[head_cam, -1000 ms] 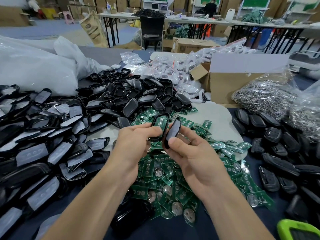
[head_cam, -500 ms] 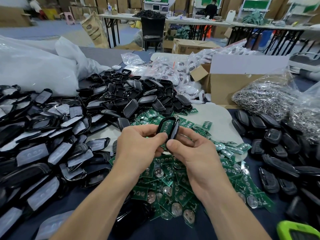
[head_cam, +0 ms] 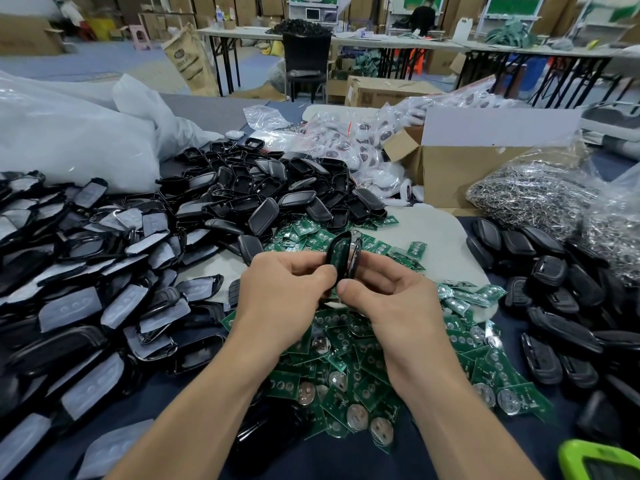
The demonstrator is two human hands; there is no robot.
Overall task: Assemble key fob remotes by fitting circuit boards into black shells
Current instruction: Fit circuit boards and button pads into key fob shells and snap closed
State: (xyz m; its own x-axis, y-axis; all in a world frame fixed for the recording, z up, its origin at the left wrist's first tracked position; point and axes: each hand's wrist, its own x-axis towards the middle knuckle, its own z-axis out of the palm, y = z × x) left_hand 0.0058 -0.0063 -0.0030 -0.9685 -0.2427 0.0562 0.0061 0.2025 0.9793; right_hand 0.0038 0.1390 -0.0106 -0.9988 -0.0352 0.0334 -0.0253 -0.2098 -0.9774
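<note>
Black shell half (head_cam: 331, 251) with a green board (head_cam: 339, 253) seated stands just above the circuit board pile (head_cam: 329, 368) in the head view, pinched by the left hand (head_cam: 284, 292). The right hand (head_cam: 391, 299) pinches the cover half (head_cam: 355, 259) beside it. Long axes run upward, tops tilted away. Closing step, I judge: next, align edges and squeeze.

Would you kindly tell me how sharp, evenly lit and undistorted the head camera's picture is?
Head view: the left hand and right hand gripping the black plastic shell halves are sharp under soft, even light; the white plastic bag shows glare streaks; the lime-green device at the bottom corner looks soft; the far folding tables slant, wide-angle distortion.
</note>
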